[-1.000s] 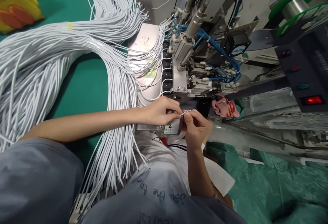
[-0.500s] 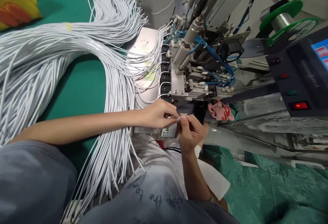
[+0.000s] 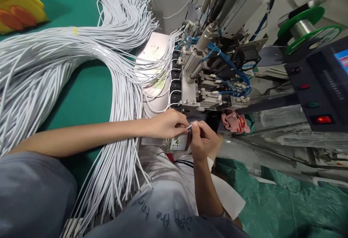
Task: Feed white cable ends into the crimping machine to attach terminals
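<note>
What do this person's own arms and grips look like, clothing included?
The left grip and right grip are bare: no glove, ring or watch shows. The forearms are uncovered too, below loose grey-blue sleeves ending near the elbows. The sleeves look plain, while the shirt has dark lettering on its front.

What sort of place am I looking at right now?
Most likely a factory workshop that works on cables: thick bundles of white cables lie across a green table, next to a metal machine, with a dark control box to the right.
</note>
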Demonstrator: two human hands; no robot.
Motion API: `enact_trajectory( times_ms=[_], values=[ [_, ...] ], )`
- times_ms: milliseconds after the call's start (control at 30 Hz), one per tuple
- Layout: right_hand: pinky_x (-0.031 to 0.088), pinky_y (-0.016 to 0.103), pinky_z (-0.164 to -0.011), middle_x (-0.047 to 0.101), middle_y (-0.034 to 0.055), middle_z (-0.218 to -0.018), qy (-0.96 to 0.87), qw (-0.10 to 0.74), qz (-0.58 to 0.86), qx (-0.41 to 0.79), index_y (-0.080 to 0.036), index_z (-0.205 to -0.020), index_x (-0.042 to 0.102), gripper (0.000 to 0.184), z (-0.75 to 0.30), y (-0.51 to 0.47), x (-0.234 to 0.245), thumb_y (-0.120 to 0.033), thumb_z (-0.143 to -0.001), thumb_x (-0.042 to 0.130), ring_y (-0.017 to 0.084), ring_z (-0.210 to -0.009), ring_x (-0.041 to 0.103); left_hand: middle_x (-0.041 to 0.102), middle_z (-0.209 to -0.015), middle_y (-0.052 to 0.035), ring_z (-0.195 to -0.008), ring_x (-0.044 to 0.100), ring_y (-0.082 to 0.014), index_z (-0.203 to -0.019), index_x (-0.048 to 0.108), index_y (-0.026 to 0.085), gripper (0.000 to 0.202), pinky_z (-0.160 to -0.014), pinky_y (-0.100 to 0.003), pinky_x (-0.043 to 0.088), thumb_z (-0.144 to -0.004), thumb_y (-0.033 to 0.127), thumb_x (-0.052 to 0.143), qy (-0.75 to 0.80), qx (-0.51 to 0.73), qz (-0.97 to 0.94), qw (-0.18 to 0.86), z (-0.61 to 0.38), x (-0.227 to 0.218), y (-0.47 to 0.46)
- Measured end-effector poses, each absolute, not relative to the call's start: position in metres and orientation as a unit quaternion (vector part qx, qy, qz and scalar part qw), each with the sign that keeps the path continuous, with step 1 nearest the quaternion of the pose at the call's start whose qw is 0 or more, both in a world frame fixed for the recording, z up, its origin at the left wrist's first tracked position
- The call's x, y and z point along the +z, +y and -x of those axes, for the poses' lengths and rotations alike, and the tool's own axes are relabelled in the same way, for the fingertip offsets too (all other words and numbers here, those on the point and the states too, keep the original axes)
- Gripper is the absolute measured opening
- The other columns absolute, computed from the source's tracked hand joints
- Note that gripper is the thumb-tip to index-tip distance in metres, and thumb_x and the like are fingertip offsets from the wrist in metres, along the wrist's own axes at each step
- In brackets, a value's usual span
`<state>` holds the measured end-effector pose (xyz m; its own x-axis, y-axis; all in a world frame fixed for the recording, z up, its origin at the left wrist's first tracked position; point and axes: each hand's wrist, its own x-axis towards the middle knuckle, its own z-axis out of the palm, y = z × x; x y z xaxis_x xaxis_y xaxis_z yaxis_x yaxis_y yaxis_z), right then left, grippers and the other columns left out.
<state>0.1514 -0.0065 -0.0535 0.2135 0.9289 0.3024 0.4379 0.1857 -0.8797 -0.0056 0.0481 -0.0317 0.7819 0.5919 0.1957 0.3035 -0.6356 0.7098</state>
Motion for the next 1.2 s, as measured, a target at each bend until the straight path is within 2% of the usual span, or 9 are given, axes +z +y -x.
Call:
enact_trajectory(
  times_ms=[133, 267, 500, 667, 767, 1000, 1200],
  values=[
    [0.034, 0.026, -0.055, 0.050, -0.0007, -0.063, -0.545, 0.485, 0.599, 0.328, -0.017, -0.071, 0.064, 0.022, -0.161, 0.005, -0.071, -0.031, -0.084, 0.053, 0.012, -0.059, 0.044, 0.058, -0.082, -0.0072, -0.056, 0.051, -0.0099, -0.082, 0.063, 0.009, 0.026, -0.052, -0.023, 0.039, -0.090, 0.015, 0.039, 0.314, 0.124, -0.913, 0.230, 0.006, -0.033, 0.049],
    [0.031, 0.025, -0.051, 0.043, -0.0036, -0.056, -0.508, 0.445, 0.603, 0.424, -0.018, -0.071, 0.060, 0.026, -0.172, 0.017, -0.087, -0.036, -0.085, 0.048, 0.011, -0.053, 0.039, 0.056, -0.094, -0.0113, -0.049, 0.049, -0.0082, -0.085, 0.062, 0.008, 0.024, -0.045, -0.024, 0.036, -0.087, 0.010, 0.038, 0.327, 0.065, -0.932, 0.145, 0.008, -0.040, 0.051],
    [0.032, 0.024, -0.055, 0.042, -0.0038, -0.058, -0.525, 0.442, 0.560, 0.463, -0.019, -0.061, 0.047, 0.029, -0.169, 0.018, -0.096, -0.033, -0.085, 0.051, 0.011, -0.056, 0.038, 0.057, -0.091, -0.0101, -0.050, 0.052, -0.0085, -0.086, 0.061, 0.008, 0.022, -0.046, -0.023, 0.040, -0.083, 0.005, 0.039, 0.322, 0.053, -0.934, 0.141, 0.007, -0.048, 0.054],
    [0.031, 0.025, -0.054, 0.041, -0.0041, -0.056, -0.518, 0.437, 0.563, 0.474, -0.019, -0.061, 0.047, 0.027, -0.169, 0.020, -0.096, -0.032, -0.084, 0.051, 0.011, -0.055, 0.037, 0.056, -0.083, -0.0066, -0.049, 0.053, -0.0112, -0.110, 0.058, 0.009, 0.035, -0.044, -0.025, 0.038, -0.081, 0.002, 0.040, 0.309, 0.045, -0.946, 0.088, 0.008, -0.044, 0.051],
    [0.031, 0.025, -0.054, 0.041, -0.0043, -0.056, -0.509, 0.432, 0.566, 0.483, -0.019, -0.061, 0.048, 0.027, -0.170, 0.021, -0.097, -0.032, -0.084, 0.052, 0.011, -0.055, 0.037, 0.056, -0.082, -0.0067, -0.048, 0.053, -0.0113, -0.116, 0.056, 0.010, 0.039, -0.043, -0.024, 0.036, -0.081, 0.002, 0.042, 0.300, 0.006, -0.952, 0.064, 0.008, -0.040, 0.051],
    [0.030, 0.025, -0.054, 0.043, -0.0047, -0.056, -0.485, 0.435, 0.562, 0.510, -0.019, -0.063, 0.048, 0.024, -0.170, 0.020, -0.100, -0.032, -0.083, 0.054, 0.010, -0.055, 0.038, 0.058, -0.094, -0.0130, -0.054, 0.059, -0.0129, -0.114, 0.056, 0.007, 0.032, -0.046, -0.025, 0.041, -0.084, 0.006, 0.044, 0.300, -0.028, -0.952, 0.053, 0.004, -0.038, 0.052],
    [0.031, 0.025, -0.055, 0.042, -0.0040, -0.061, -0.498, 0.440, 0.551, 0.505, -0.020, -0.066, 0.048, 0.028, -0.171, 0.022, -0.103, -0.037, -0.089, 0.046, 0.011, -0.057, 0.037, 0.059, -0.102, -0.0166, -0.058, 0.061, -0.0140, -0.113, 0.056, 0.005, 0.032, -0.049, -0.027, 0.044, -0.086, 0.004, 0.038, 0.275, -0.045, -0.960, 0.015, 0.003, -0.034, 0.050]
  ],
)
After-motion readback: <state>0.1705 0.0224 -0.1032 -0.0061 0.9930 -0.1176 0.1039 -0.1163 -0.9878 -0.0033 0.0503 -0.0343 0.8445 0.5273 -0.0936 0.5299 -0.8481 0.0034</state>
